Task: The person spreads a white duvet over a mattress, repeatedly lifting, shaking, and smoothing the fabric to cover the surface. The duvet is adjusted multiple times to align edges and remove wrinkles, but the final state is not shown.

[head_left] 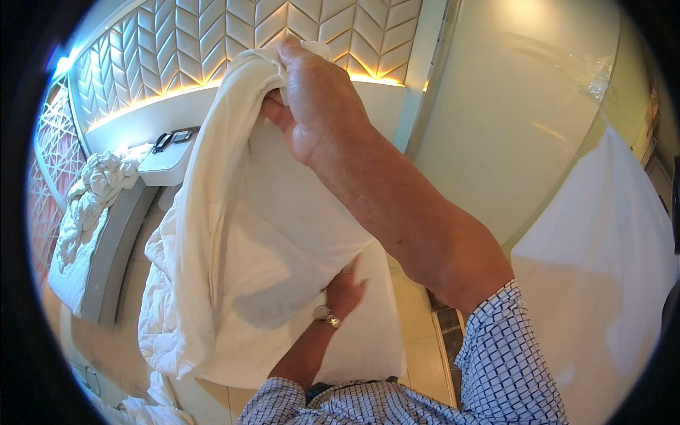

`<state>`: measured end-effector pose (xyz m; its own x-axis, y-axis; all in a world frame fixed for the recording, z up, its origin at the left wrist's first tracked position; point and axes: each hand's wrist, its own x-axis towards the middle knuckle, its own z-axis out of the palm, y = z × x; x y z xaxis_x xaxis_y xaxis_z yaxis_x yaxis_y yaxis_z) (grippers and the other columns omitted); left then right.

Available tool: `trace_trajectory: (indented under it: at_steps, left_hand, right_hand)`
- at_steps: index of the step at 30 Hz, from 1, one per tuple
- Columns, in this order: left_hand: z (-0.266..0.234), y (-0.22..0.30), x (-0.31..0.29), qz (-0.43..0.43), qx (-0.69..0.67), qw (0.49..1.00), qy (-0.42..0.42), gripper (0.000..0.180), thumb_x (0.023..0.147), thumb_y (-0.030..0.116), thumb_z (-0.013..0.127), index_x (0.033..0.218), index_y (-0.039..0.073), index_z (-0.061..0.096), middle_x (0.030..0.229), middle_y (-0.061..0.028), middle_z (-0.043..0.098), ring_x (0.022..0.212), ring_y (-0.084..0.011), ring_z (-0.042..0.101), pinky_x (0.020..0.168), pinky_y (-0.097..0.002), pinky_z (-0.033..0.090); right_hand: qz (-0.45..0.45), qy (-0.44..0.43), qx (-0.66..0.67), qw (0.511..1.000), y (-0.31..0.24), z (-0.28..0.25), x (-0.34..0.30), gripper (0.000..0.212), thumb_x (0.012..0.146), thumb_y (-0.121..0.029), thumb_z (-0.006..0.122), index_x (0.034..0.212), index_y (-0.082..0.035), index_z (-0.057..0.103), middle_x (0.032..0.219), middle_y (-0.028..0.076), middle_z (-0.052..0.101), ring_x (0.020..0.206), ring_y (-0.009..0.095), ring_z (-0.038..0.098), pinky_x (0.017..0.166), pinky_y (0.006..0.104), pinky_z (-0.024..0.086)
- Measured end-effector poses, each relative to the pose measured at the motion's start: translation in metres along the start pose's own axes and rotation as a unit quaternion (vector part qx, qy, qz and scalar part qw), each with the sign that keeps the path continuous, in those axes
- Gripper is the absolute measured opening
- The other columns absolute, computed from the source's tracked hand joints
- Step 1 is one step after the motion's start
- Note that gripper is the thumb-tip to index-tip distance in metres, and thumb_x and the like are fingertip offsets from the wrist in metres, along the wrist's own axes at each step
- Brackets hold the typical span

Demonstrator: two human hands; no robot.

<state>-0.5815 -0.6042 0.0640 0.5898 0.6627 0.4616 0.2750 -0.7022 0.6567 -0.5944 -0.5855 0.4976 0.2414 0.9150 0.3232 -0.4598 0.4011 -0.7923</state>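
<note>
A large white duvet [205,205] hangs in broad folds in front of me, with a puffy, crumpled left edge. My right hand [308,106] is raised high and closed on its top edge, thumb under the cloth and fingers over it. Lower down, by the front of the bed, my left hand [345,292] is against the white cloth. It is blurred and its fingers are partly hidden by the fabric, so I cannot tell whether it grips. A wristwatch [326,316] sits on that wrist. Below the hands lies a smooth white sheet [365,333] over the mattress.
A padded headboard [283,28] lit from below lines the far wall. Left of the bed are a white nightstand [164,166] with a telephone [170,139] and another bed with rumpled white bedding [99,184]. White fabric [602,234] hangs at right beside a pale panel [517,106].
</note>
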Motion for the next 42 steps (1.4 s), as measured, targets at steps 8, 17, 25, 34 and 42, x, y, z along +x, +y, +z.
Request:
trace_trajectory:
  at_steps: [8,17,25,34,42]
  left_hand:
    - [-0.161,-0.105,-0.100,-0.056,0.197,0.938,0.281,0.038,0.092,0.021,0.068,0.124,0.001,0.064,0.125,-0.0214,0.065,0.112,-0.0404,0.062,0.098,-0.0537,0.046]
    - [-0.136,-0.048,-0.055,-0.130,0.163,0.912,0.353,0.045,0.100,0.028,0.053,0.141,0.010,0.055,0.122,-0.0241,0.065,0.120,-0.0462,0.055,0.105,-0.0611,0.039]
    - [-0.149,-0.091,-0.010,-0.118,0.136,0.932,0.315,0.043,0.099,0.030,0.054,0.137,0.010,0.057,0.121,-0.0231,0.065,0.120,-0.0454,0.055,0.105,-0.0605,0.039]
    - [-0.186,-0.184,-0.025,-0.213,0.229,0.915,0.255,0.041,0.098,0.032,0.054,0.133,0.011,0.060,0.121,-0.0220,0.066,0.120,-0.0445,0.056,0.104,-0.0599,0.040]
    - [-0.243,-0.341,-0.152,-0.466,0.353,0.811,0.032,0.039,0.098,0.033,0.055,0.129,0.011,0.062,0.121,-0.0210,0.066,0.119,-0.0437,0.056,0.103,-0.0593,0.040]
  right_hand:
    - [-0.015,-0.014,-0.025,0.999,0.037,-0.016,0.057,0.039,0.105,-0.028,0.050,0.126,0.005,0.052,0.119,0.016,0.063,0.105,0.027,0.066,0.091,0.0427,0.058]
    - [0.041,-0.015,0.027,0.999,0.070,0.061,0.042,0.039,0.104,-0.025,0.053,0.132,0.003,0.047,0.124,0.014,0.056,0.110,0.026,0.060,0.098,0.0434,0.055]
    - [-0.034,-0.120,0.020,0.992,0.049,0.057,0.004,0.034,0.105,-0.028,0.048,0.121,0.003,0.048,0.109,0.012,0.055,0.095,0.021,0.057,0.093,0.0395,0.055]
    - [0.078,-0.016,0.023,0.997,0.063,-0.006,0.018,0.029,0.108,-0.025,0.047,0.119,-0.002,0.061,0.119,0.009,0.066,0.108,0.022,0.064,0.096,0.0378,0.053]
    - [0.030,0.238,-0.086,0.967,0.043,-0.117,-0.119,0.045,0.106,-0.035,0.044,0.131,0.000,0.056,0.129,0.016,0.065,0.119,0.032,0.062,0.106,0.0488,0.048]
